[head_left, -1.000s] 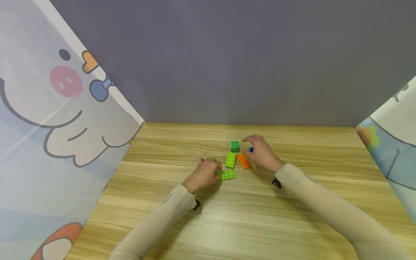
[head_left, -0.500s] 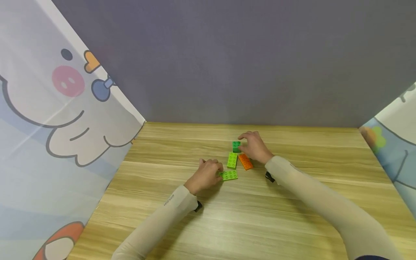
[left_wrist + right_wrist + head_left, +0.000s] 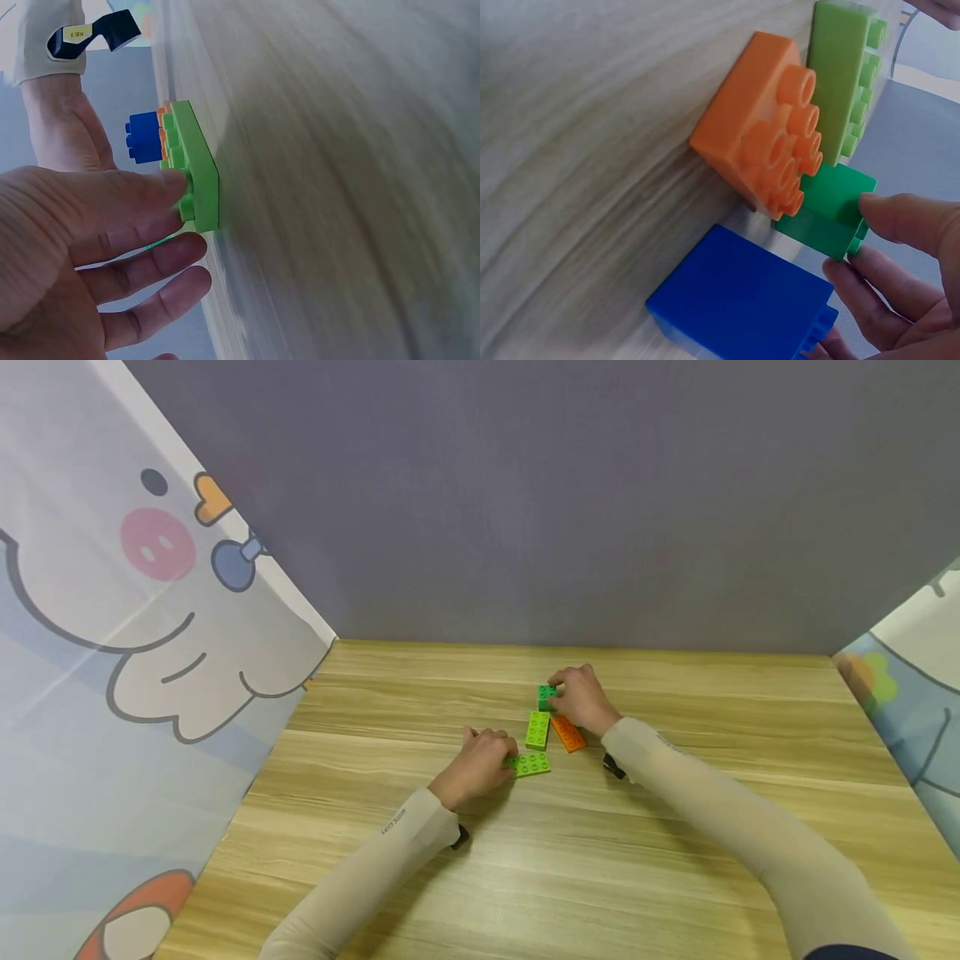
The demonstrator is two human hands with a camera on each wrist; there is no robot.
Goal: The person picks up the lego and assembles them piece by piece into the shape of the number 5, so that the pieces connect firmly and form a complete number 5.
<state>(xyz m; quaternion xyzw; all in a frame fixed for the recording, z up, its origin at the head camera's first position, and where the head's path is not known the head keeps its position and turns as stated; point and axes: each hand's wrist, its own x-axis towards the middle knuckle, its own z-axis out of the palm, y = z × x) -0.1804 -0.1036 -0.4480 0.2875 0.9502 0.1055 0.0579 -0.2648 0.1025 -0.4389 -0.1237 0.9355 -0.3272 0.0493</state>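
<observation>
On the wooden table (image 3: 480, 893), five toy bricks are seen, and the work with them is judged to be at an early stage: no brick is seen joined on another, so any joining or ordering is judged to be not yet done. If the lime brick (image 3: 537, 730) is taken as the clock's centre in the head view, the green brick (image 3: 547, 697) is placed near 12 to 1 o'clock, the orange brick (image 3: 567, 734) at 3 and the flat lime brick (image 3: 532, 765) at 6. By the left hand (image 3: 476, 766), at 8 o'clock, one end of the flat lime brick is pinched between thumb and forefinger, while its other fingers are loosely bent. By the right hand (image 3: 585, 697), at 2 o'clock, the green brick is pinched with thumb and forefinger. The blue brick (image 3: 739, 289) is covered by this hand in the head view; in the right wrist view it is found between 7 and 8 o'clock from the green brick, and its lower part is cut off by the border. The left forefinger is partly hidden behind the thumb in the left wrist view. Whether the green brick is raised, or touched by the lime brick, cannot be told.
</observation>
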